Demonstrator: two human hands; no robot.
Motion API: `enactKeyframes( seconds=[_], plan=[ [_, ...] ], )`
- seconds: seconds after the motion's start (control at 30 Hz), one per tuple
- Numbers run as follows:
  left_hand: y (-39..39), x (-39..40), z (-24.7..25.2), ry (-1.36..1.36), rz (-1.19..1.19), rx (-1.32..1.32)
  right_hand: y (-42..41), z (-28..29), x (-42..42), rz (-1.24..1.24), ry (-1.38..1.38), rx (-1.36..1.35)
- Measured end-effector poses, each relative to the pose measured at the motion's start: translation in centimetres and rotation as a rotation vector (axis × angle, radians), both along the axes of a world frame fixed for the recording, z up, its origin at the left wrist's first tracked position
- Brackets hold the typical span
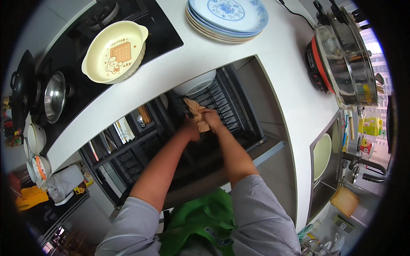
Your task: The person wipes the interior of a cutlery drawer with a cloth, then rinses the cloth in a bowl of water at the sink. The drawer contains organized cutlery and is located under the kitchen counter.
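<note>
Both my hands reach down into a pulled-out black drawer with a wire dish rack under the counter. My right hand grips a tan cloth. My left hand, somewhat blurred, is at the cloth's left side; whether its fingers hold it does not show clearly. Just beyond the cloth, a white bowl lies in the rack, partly hidden by the counter edge. To the left, drawer compartments hold chopsticks and other utensils.
On the white counter stand a stack of plates and, partly over the black cooktop, a cream baking dish. A glass-sided steamer is at the right, above a sink holding a pale green bowl. A metal bowl is at left.
</note>
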State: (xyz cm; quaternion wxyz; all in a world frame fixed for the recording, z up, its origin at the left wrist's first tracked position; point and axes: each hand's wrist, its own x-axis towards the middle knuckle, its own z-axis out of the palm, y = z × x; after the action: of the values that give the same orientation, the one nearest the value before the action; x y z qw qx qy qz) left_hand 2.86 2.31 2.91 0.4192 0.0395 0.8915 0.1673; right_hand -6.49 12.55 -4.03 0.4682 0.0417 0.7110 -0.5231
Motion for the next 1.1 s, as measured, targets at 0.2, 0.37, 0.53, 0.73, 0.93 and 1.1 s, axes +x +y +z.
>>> enactKeyframes(
  seconds=[0.2, 0.37, 0.53, 0.73, 0.93, 1.1],
  plan=[
    [-0.2, 0.1, 1.1, -0.021, 0.107, 0.027, 2.9, 6.9, -2.1, 0.555, 1.276, 0.689],
    [-0.4, -0.5, 2.3, -0.090, 0.120, 0.057, 1.5, 0.6, 2.3, 0.733, 1.021, 0.517],
    [0.2, 0.7, 0.5, 0.056, 0.312, -0.001, -0.2, 1.3, 2.9, 0.396, 0.574, 0.183],
    [-0.6, -0.8, 4.6, -0.227, 0.274, 0.013, 1.5, 8.8, -1.0, 0.872, 1.132, 0.814],
    [-0.6, -0.5, 3.2, -0.149, 0.254, 0.015, 1.3, 2.7, 2.2, 1.007, 1.139, 0.650],
    [-0.6, -0.8, 4.4, -0.170, 0.201, 0.013, 1.2, 0.4, 3.0, 0.803, 0.994, 0.393]
  ],
)
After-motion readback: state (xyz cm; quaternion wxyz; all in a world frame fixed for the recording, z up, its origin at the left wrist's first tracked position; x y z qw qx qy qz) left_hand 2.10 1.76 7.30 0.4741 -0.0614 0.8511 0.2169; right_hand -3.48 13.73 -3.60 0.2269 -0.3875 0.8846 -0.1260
